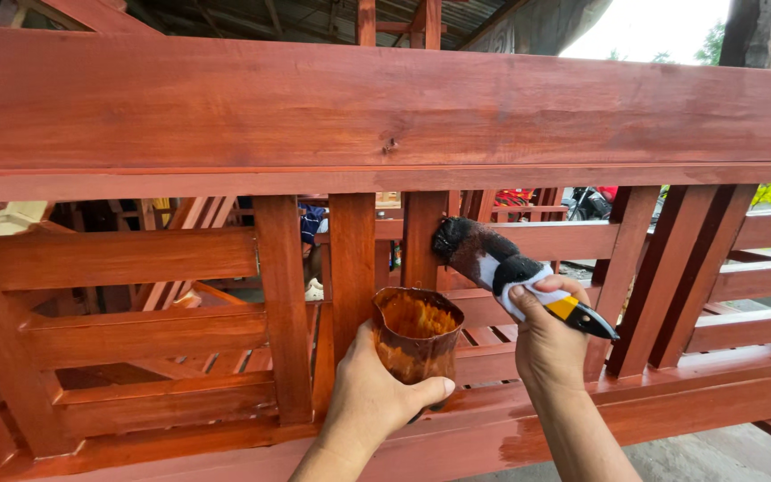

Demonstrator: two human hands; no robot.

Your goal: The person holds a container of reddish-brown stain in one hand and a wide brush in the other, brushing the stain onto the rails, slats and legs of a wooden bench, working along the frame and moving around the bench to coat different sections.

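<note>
While left hand (pixel 372 393) grips stain cup (pixel 417 335), right hand (pixel 546 335) clasps paintbrush (pixel 501 263), bristles angled up-left against slat (pixel 423 236).

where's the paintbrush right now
In the head view, the paintbrush is right of centre, gripped by the right hand, bristles against an upright slat.

The wooden frame (pixel 385 107) is stained a glossy reddish brown with darker grain streaks and one small dark knot. The cup (pixel 416 335) is amber-brown, smeared with orange stain inside. The brush (pixel 501 266) has dark stained bristles, a white band, and a black-and-yellow handle.
</note>
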